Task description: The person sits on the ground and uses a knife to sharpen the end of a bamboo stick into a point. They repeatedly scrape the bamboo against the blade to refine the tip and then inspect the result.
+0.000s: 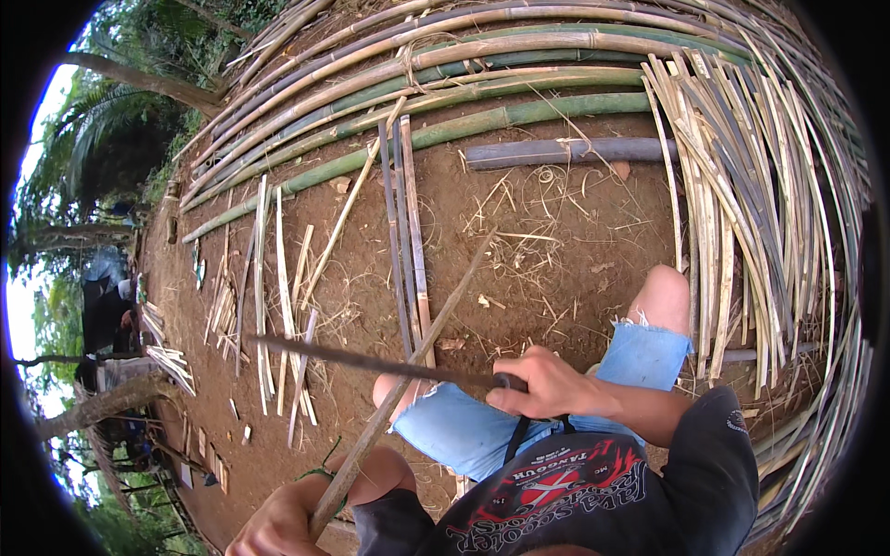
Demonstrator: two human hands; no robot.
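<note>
My right hand [538, 382] is closed around the handle of a machete [371, 362], whose long dark blade reaches out to the left. The blade crosses a bamboo strip [450, 301] near my knee; whether it touches the strip I cannot tell. At the lower left, my left hand [278, 524] is wrapped round the near end of that strip. From there the strip slants up and to the right, its far end over the ground. I sit with my knees bent, in blue denim shorts [468, 426].
Long bamboo poles [519, 111] lie across the far side. A thick pile of split bamboo strips [732, 213] is at the right. Loose strips [264, 296] and several upright-lying dark slats [399, 222] rest on the dirt ahead. A person [127, 315] is at the far left.
</note>
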